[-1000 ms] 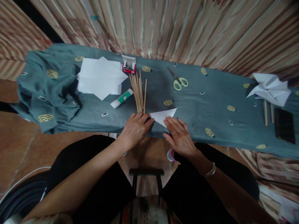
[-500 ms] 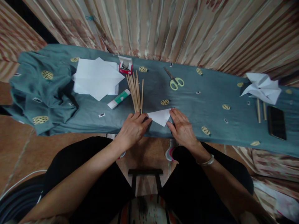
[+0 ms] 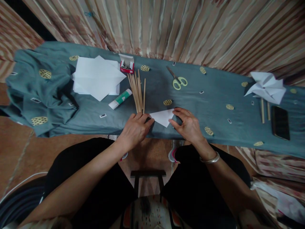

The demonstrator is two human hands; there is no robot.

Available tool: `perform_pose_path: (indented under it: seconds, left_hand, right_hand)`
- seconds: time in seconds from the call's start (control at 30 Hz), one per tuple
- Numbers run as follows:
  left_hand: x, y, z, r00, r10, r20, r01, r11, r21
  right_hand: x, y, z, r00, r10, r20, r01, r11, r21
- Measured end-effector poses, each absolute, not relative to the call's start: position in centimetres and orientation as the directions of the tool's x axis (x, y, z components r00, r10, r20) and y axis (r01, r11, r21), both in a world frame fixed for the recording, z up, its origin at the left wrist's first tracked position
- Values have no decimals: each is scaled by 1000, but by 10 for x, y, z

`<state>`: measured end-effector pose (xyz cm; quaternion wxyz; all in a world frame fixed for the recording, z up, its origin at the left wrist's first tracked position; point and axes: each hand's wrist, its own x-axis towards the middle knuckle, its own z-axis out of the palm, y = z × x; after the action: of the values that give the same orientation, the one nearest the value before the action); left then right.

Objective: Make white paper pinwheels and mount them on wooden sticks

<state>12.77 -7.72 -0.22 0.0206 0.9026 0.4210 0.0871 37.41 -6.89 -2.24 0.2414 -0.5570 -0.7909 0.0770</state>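
A small white sheet of paper [image 3: 162, 117], folded to a pointed triangular shape, lies near the front edge of the cloth-covered table. My left hand [image 3: 137, 128] has its thumb and fingers closed on the paper's left corner. At the other end, my right hand [image 3: 187, 124] grips the right side, index finger at the upper corner and thumb at the lower edge, with a gap between them. Several thin wooden sticks [image 3: 136, 92] lie just beyond my left hand. The undersides of my fingertips are hidden.
Stacked white paper [image 3: 95, 78], a glue stick [image 3: 120, 99] and a red box of small metal pieces [image 3: 127, 65] are at left. Scissors [image 3: 177, 80] lie at the back. A paper pinwheel [image 3: 267, 88] and a phone [image 3: 280, 123] are at right. A pleated curtain [image 3: 152, 28] hangs behind.
My right hand has arched up, its thumb and index finger spreading farther apart at the paper's right side. My left hand stays at the left corner. The whole view has shifted slightly.
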Motion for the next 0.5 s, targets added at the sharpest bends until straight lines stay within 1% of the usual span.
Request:
perform_pose_path:
  seconds: [0.27,0.5]
  left_hand:
    - [128,-77,-2,636,762,122,755,-647,104]
    - [128,-77,1,634,768,92,762,-640,96]
  right_hand:
    - [373,-71,-14,-312,922,229,858,377,-349]
    - [372,-73,-12,-310,931,194,864,361,-350]
